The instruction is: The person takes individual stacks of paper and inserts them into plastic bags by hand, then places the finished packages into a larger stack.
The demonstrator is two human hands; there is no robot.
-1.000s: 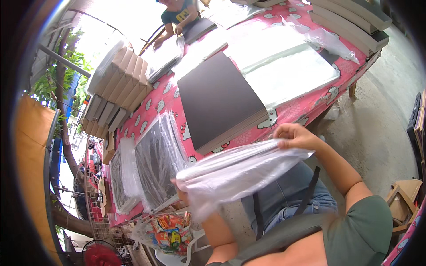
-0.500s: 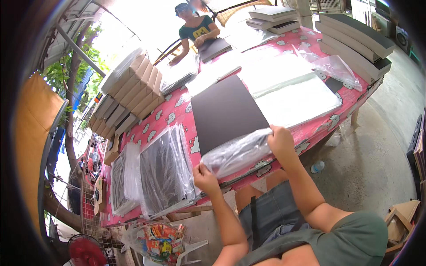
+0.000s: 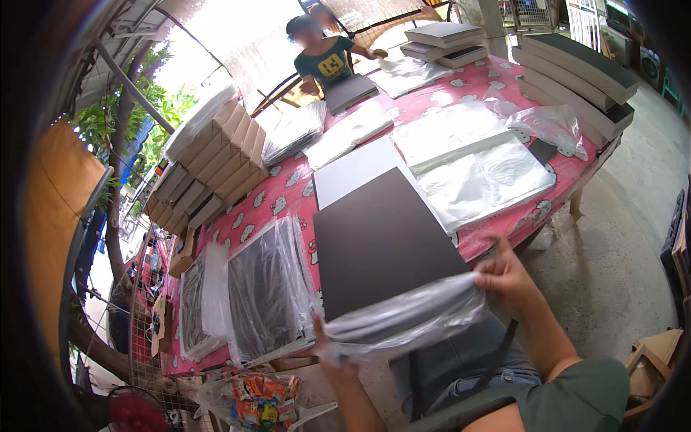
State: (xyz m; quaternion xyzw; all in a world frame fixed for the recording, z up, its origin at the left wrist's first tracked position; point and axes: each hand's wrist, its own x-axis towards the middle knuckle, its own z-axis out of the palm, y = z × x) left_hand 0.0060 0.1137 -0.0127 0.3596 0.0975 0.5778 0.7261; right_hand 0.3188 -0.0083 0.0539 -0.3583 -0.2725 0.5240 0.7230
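A black board [image 3: 389,241] lies over the table's near edge, its near end inside a clear plastic sleeve [image 3: 410,317]. My left hand [image 3: 337,356] grips the sleeve's left corner, its fingers partly behind the film. At the right corner, my right hand [image 3: 504,277] pinches the film between thumb and fingers, with the index finger raised. Under and beyond the board shows a white sheet [image 3: 363,165]. Left of it lies a pile of sleeved black boards [image 3: 266,288], beside another sleeved pile [image 3: 204,302].
A pink patterned cloth [image 3: 288,183] covers the table. Clear plastic sleeves [image 3: 489,169] lie at right. Thick board stacks [image 3: 576,72] stand at far right, brown-sided bundles [image 3: 223,144] at left. Across the table, a person [image 3: 331,65] reaches toward plastic film. A bag of colourful packets [image 3: 259,396] sits below.
The black board and sleeve have come toward me, baring the white sheet beyond. Both my hands moved nearer, the right one also rightward. The other person's arm now stretches out to the right.
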